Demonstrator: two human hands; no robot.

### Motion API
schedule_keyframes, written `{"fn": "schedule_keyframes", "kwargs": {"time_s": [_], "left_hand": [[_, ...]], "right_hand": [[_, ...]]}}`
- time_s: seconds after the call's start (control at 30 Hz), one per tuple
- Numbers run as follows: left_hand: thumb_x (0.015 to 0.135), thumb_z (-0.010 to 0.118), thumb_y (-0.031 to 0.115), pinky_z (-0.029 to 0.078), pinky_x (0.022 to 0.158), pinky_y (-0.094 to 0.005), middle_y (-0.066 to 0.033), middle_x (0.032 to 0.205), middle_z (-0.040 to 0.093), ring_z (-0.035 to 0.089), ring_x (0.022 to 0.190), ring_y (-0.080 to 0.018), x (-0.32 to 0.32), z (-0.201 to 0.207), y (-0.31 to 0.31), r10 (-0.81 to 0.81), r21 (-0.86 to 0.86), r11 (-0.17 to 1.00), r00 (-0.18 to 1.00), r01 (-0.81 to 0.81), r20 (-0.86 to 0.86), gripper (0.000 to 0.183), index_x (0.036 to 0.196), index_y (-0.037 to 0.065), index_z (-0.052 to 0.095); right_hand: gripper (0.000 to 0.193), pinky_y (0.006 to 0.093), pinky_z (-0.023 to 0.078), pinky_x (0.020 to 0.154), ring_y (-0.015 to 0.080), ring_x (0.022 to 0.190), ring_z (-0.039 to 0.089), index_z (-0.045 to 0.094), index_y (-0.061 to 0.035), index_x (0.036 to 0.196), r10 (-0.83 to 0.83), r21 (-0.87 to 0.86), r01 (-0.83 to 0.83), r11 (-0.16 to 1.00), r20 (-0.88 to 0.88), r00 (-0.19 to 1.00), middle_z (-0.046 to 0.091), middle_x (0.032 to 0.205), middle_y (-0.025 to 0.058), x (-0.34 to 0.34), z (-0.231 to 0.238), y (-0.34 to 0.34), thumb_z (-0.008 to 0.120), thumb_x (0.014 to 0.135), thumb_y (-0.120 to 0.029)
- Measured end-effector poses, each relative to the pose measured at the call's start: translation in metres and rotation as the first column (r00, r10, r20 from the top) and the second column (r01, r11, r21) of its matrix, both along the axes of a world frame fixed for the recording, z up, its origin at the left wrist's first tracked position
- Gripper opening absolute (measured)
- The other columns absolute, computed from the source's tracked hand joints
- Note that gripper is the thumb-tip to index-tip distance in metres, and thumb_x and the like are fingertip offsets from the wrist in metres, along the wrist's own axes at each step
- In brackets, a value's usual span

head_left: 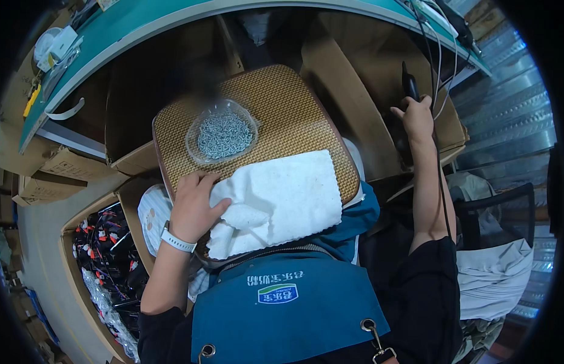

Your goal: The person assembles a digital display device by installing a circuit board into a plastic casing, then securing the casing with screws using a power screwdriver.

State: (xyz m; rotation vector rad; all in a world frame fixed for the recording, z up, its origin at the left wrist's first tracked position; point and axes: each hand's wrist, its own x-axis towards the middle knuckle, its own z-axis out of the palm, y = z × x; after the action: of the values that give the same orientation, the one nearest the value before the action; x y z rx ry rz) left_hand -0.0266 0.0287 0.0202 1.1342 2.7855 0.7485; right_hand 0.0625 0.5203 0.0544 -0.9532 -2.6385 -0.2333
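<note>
My left hand, a pale band at its wrist, lies on the left edge of a woven mat board. Its fingers are spread, and the thumb touches a white cloth that is rumpled at its left end. Farther up the board stands a clear plastic bowl full of small silvery screws. Off to the right, my right hand is closed around a black handheld tool with a narrow tip, perhaps an electric screwdriver. Part of the tool is hidden by the hand.
A green workbench curves across the top. Cables hang at its right. An open cardboard box stands beneath it near my right hand. At the lower left, another box holds black and red parts. A chair is at right.
</note>
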Motion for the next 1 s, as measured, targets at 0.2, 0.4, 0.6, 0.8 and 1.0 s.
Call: {"fn": "schedule_keyframes", "kwargs": {"time_s": [0.2, 0.4, 0.6, 0.8, 1.0], "left_hand": [[0.070, 0.073, 0.021, 0.042, 0.088, -0.0413, -0.0148, 0.093, 0.062, 0.054, 0.096, -0.0332, -0.002, 0.003, 0.007, -0.118, -0.153, 0.979, 0.987, 0.133, 0.107, 0.036, 0.099, 0.003, 0.063], [0.076, 0.060, 0.010, 0.046, 0.078, -0.0432, -0.0167, 0.089, 0.060, 0.058, 0.087, -0.0350, -0.024, 0.031, -0.004, -0.140, -0.032, 0.987, 0.930, 0.160, 0.339, 0.022, 0.095, 0.001, 0.054], [0.080, 0.059, 0.008, 0.049, 0.079, -0.0350, -0.0145, 0.089, 0.064, 0.063, 0.086, -0.0263, -0.047, 0.043, -0.027, -0.004, 0.126, 0.989, 0.843, -0.075, 0.538, 0.032, 0.111, 0.002, 0.055], [0.080, 0.070, 0.026, 0.050, 0.080, -0.0373, -0.0164, 0.093, 0.065, 0.063, 0.087, -0.0296, -0.030, 0.004, -0.039, 0.158, -0.055, 0.987, 0.884, -0.149, 0.440, 0.037, 0.106, 0.000, 0.064], [0.081, 0.065, 0.029, 0.048, 0.088, -0.0398, -0.0215, 0.107, 0.065, 0.061, 0.101, -0.0357, -0.026, 0.012, -0.027, 0.210, 0.134, 0.953, 0.914, -0.270, 0.347, 0.040, 0.109, -0.001, 0.064]], "right_hand": [[0.012, 0.0411, 0.053, 0.082, 0.0373, 0.092, 0.064, 0.070, -0.0149, 0.093, 0.324, -0.022, -0.331, 0.943, -0.159, 0.933, 0.050, 0.121, 0.0203, -0.026, 0.015, -0.059, 0.070, 0.082, -0.019], [0.015, 0.0415, 0.052, 0.085, 0.0354, 0.100, 0.062, 0.071, -0.0150, 0.095, 0.598, -0.237, -0.616, 0.752, -0.148, 0.788, 0.050, 0.124, 0.0167, -0.080, 0.007, -0.154, 0.064, 0.084, -0.009], [0.029, 0.0400, 0.052, 0.089, 0.0351, 0.103, 0.062, 0.072, -0.0130, 0.101, 0.639, -0.271, -0.611, 0.744, 0.023, 0.769, 0.048, 0.133, 0.0175, -0.124, -0.045, -0.165, 0.057, 0.080, 0.000], [0.019, 0.0397, 0.046, 0.093, 0.0322, 0.105, 0.058, 0.071, -0.0108, 0.098, 0.677, -0.107, -0.686, 0.720, -0.110, 0.728, 0.057, 0.121, 0.0135, -0.104, -0.028, -0.181, 0.067, 0.079, -0.013], [0.043, 0.0397, 0.047, 0.089, 0.0303, 0.103, 0.057, 0.060, -0.0058, 0.111, 0.897, -0.437, -0.872, 0.220, -0.261, 0.357, 0.058, 0.105, 0.0119, -0.023, -0.008, -0.273, 0.075, 0.073, -0.018]]}}
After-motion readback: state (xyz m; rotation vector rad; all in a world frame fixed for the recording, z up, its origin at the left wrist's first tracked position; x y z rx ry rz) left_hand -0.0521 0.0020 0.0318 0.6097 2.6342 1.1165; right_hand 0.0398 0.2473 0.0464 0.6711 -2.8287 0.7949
